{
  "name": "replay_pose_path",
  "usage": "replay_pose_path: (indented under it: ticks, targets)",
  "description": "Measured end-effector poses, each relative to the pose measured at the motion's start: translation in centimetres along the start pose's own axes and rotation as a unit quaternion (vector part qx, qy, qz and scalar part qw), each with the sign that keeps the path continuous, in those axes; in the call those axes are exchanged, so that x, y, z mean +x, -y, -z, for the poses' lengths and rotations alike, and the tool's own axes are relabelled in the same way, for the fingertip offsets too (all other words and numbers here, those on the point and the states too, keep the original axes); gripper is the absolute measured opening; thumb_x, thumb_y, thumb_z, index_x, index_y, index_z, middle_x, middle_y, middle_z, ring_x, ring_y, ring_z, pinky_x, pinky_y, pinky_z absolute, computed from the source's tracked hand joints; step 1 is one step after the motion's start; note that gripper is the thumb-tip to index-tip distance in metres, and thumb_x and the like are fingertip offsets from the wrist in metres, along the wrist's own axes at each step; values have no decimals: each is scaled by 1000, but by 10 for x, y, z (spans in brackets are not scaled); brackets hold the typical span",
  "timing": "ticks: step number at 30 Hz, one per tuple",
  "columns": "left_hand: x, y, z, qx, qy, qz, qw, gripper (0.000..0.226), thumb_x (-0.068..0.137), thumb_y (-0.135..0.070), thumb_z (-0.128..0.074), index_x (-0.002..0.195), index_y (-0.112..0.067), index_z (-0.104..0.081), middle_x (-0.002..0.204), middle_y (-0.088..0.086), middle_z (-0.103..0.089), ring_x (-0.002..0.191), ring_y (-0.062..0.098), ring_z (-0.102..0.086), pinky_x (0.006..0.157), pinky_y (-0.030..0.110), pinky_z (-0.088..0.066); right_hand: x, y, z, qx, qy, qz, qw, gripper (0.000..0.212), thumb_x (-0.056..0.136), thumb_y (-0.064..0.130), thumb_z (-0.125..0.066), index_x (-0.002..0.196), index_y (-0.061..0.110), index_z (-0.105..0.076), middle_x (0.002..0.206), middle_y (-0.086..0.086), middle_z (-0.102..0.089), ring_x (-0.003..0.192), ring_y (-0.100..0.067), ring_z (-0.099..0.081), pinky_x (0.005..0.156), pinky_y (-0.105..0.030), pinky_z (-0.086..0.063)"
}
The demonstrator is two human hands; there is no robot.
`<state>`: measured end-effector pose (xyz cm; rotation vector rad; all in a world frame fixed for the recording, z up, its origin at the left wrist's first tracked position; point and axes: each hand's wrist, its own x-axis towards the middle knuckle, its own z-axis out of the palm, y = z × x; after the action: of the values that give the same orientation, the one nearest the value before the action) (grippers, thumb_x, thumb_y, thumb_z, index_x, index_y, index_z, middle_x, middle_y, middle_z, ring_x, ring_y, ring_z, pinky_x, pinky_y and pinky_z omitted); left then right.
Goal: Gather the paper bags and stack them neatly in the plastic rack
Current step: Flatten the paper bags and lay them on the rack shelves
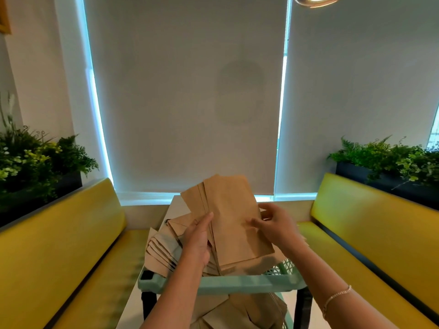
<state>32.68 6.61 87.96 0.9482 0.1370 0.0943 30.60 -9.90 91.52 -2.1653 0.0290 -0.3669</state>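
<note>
Both hands, left hand (197,236) and right hand (275,225), hold a bundle of paper bags (234,222) above the plastic rack (237,282) (loose bags (161,250) at nine o'clock), apparently squaring it; next, lowering it flat.

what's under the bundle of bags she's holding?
Both the left hand and right hand grip the held bundle. Under it, loose paper bags are fanned over the mint plastic rack. The rack's tray floor is covered.

a café booth: yellow benches (59,245) facing across a table (174,205), planters (389,179) behind.
</note>
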Motion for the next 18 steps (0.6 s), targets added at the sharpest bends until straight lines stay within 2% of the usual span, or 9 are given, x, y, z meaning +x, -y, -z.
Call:
replay_pose_path:
  ticks: [3, 6, 8, 10, 12, 14, 16, 18]
  targets:
    - [-3, -1, -1, 13, 5, -1, 1000, 15, 78, -14, -71, 89, -15, -62, 93, 9, -68, 91, 27, -61, 82, 43, -50, 3, 3, 0, 29, -41, 0, 999, 30, 82, 22, -68, 112, 21, -63, 93, 3, -68, 85, -17, -65, 82, -36, -54]
    - [-2, -2, 0, 19, -8, -5, 1000, 20, 75, -19, -74, 92, -18, -63, 97, 9, -69, 98, 29, -61, 92, 49, -47, 5, 3, -2, 51, -87, -6, 995, 6, 84, 20, -66, 89, 22, -65, 88, 1, -68, 83, -18, -63, 76, -30, -49]
    - [-2, -3, 0, 18, -14, -5, 1000, 24, 73, -25, -74, 93, -19, -63, 100, 11, -69, 100, 32, -61, 94, 53, -46, 8, 1, 0, 79, -119, -22, 989, 10, 84, 20, -66, 77, 23, -60, 85, -2, -69, 79, -20, -62, 75, -31, -49]
    - [-1, -3, 2, 30, -11, 6, 999, 25, 77, -31, -71, 95, -18, -60, 101, 14, -68, 98, 35, -62, 91, 55, -47, 11, 1, 0, 121, -112, -51, 985, 6, 84, 20, -65, 80, 19, -60, 85, -3, -68, 76, -19, -61, 74, -33, -51]
    - [-1, -2, 2, 52, -3, 12, 999, 28, 79, -38, -68, 97, -17, -58, 101, 14, -67, 96, 36, -62, 89, 54, -49, 11, 3, -3, 157, -59, -76, 983, 8, 84, 18, -65, 88, 16, -60, 88, -5, -66, 79, -20, -61, 73, -35, -52]
    - [-3, -1, 0, 82, 10, 14, 996, 43, 74, -50, -66, 101, -18, -58, 103, 14, -67, 97, 36, -62, 90, 54, -48, 8, 3, -11, 187, -3, -89, 978, 13, 83, 14, -66, 92, 17, -56, 91, -7, -65, 82, -23, -63, 77, -42, -55]
    - [-6, 0, -3, 120, 20, 14, 992, 64, 64, -62, -61, 109, -16, -58, 105, 14, -67, 98, 35, -63, 91, 55, -48, 5, 3, -17, 164, 2, -77, 983, 18, 84, 13, -65, 97, 18, -53, 94, -5, -64, 85, -23, -64, 80, -44, -55]
    - [-6, 1, -3, 147, 32, 15, 989, 73, 61, -66, -59, 115, -16, -56, 106, 13, -67, 98, 35, -63, 89, 53, -49, 4, 3, -19, 133, -19, -57, 989, 21, 86, 16, -64, 101, 20, -51, 96, -1, -63, 87, -19, -63, 81, -40, -55]
